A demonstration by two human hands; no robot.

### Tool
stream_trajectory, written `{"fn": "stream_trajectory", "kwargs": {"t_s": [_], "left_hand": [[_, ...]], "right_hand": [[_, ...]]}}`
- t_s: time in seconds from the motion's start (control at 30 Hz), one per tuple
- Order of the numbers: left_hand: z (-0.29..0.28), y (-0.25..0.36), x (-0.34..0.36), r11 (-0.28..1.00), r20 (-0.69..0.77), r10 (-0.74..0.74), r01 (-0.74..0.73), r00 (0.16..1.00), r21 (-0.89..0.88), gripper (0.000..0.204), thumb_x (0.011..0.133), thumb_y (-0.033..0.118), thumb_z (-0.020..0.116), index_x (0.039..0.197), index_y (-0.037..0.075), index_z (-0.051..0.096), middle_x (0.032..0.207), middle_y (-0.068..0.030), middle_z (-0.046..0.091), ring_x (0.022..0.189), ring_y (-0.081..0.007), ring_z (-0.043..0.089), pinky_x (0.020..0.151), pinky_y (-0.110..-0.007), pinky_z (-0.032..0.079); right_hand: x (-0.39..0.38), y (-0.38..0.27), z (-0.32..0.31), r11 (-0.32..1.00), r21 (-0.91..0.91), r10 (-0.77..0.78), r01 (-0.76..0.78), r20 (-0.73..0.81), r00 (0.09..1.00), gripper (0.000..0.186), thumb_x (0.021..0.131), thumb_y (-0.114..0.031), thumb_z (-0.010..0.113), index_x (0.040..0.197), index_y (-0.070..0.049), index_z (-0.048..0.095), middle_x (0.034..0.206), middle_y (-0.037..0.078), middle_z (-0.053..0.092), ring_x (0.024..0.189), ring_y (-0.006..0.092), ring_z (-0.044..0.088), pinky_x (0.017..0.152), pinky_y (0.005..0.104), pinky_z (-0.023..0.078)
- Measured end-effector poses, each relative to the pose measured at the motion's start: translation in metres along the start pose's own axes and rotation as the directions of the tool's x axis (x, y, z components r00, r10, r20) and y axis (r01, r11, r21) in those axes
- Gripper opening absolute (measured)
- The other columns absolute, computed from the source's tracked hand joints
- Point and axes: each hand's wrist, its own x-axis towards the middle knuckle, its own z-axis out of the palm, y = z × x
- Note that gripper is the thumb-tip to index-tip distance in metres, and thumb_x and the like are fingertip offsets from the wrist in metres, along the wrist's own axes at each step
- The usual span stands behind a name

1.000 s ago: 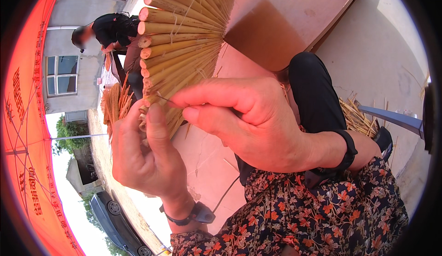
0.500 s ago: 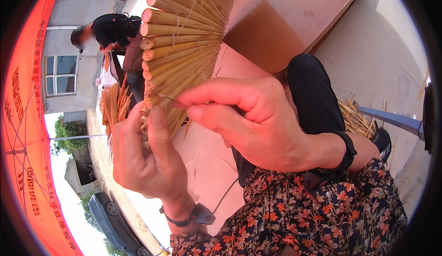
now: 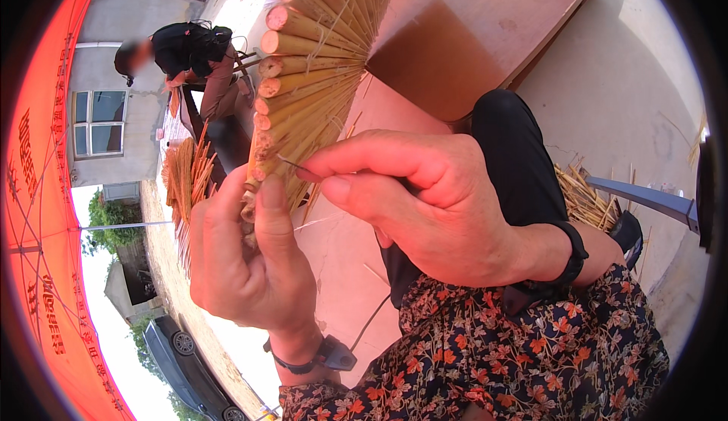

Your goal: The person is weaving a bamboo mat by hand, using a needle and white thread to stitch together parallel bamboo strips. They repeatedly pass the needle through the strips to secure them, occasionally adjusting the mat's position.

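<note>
A fan of tan reed stalks [image 3: 326, 50], with round cut ends along its left edge, rises above my hands. My left hand [image 3: 254, 262] is closed around the lower end of the fan, thumb pressed against the stalk ends. Just to its right, my right hand [image 3: 425, 201] pinches a thin metal needle [image 3: 291, 162], its tip at the stalks near my left thumb. The lower stalk ends are partly hidden by my fingers.
A co-worker in black [image 3: 178, 53] bends over work at upper left, beside an orange stalk bundle [image 3: 186, 186]. A large board [image 3: 493, 4] stands beyond the fan. Cut straws [image 3: 584, 197] and a grey metal bar [image 3: 637, 190] are right. A red canopy [image 3: 38, 156] lines the left.
The fan's cut ends have shifted rightward. Both my hands have moved a little to the right with them, my left still gripping and my right still pinching the needle.
</note>
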Motion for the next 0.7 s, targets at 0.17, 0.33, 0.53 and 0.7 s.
{"fn": "stream_trajectory", "kwargs": {"t_s": [0.17,0.33,0.53,0.7], "left_hand": [[-0.002,0.002,0.002,0.999,0.013,0.04,-0.04,0.999,0.023,0.018,0.087,0.006,0.076,0.101,-0.004,0.072,0.075,-0.0053,0.062,0.061,-0.0117,0.053,0.053,-0.024,0.039],[0.0,0.007,-0.002,0.996,0.021,0.08,-0.081,0.997,0.038,0.018,0.085,0.002,0.077,0.101,-0.003,0.072,0.076,-0.0063,0.064,0.061,-0.0116,0.055,0.052,-0.024,0.041],[-0.001,0.02,-0.023,0.993,0.123,0.107,-0.111,0.987,0.025,0.02,0.085,-0.002,0.074,0.105,-0.005,0.072,0.084,-0.0103,0.068,0.066,-0.014,0.06,0.055,-0.025,0.045],[0.001,0.026,-0.039,0.979,0.207,0.199,-0.205,0.958,0.006,0.029,0.08,-0.003,0.078,0.107,-0.007,0.071,0.087,-0.0145,0.069,0.071,-0.0187,0.065,0.057,-0.029,0.052]], "right_hand": [[-0.001,-0.003,-0.001,0.999,-0.028,-0.016,0.016,0.004,1.0,0.019,0.096,-0.003,0.063,0.112,0.001,0.072,0.071,-0.001,0.064,0.055,0.0013,0.053,0.048,0.0178,0.042],[-0.004,-0.012,-0.005,0.997,-0.082,0.006,-0.005,0.012,1.0,0.018,0.095,0.0,0.061,0.11,0.003,0.071,0.073,0.001,0.065,0.055,0.0026,0.054,0.049,0.0187,0.043],[-0.028,-0.03,-0.016,0.937,0.105,0.336,-0.333,-0.011,0.942,0.016,0.097,0.0,0.058,0.107,0.007,0.068,0.091,0.008,0.07,0.057,0.0054,0.057,0.05,0.0206,0.046],[-0.051,-0.019,-0.033,0.898,0.203,0.394,-0.39,0.022,0.919,0.019,0.099,-0.003,0.056,0.116,0.003,0.063,0.084,0.004,0.065,0.058,0.0041,0.054,0.051,0.0218,0.047]]}}
